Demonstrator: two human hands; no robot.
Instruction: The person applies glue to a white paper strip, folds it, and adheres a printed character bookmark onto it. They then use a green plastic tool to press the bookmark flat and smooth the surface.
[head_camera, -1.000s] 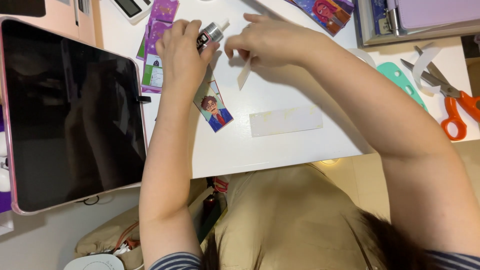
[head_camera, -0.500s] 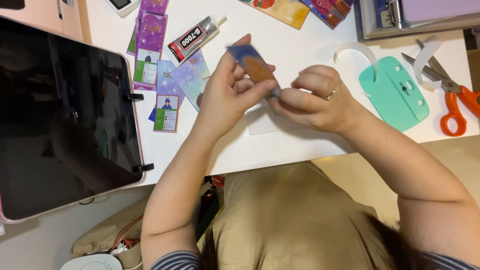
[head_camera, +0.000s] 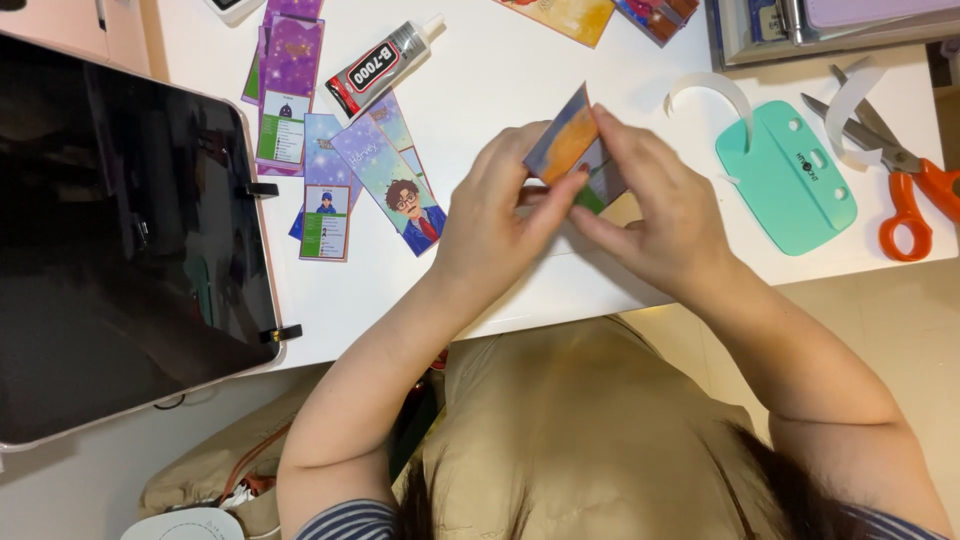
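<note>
Both my hands meet over the white table (head_camera: 520, 70) and pinch a small printed card (head_camera: 563, 140) with an orange and blue face, held tilted above the tabletop. My left hand (head_camera: 495, 230) grips its lower left side with thumb and fingers. My right hand (head_camera: 655, 215) presses the card's right edge from above. Part of the card is hidden behind my fingers.
Left of my hands lie several purple and blue illustrated cards (head_camera: 385, 175) and a tube of glue (head_camera: 380, 65). A large dark tablet (head_camera: 120, 240) fills the left side. On the right are a teal plastic tool (head_camera: 790, 185), orange-handled scissors (head_camera: 900, 180) and curled white strips (head_camera: 705, 90).
My hands left the glue tube, picked up the card and brought it between both hands. The view shifted, so the table things sit lower and more to the right.
</note>
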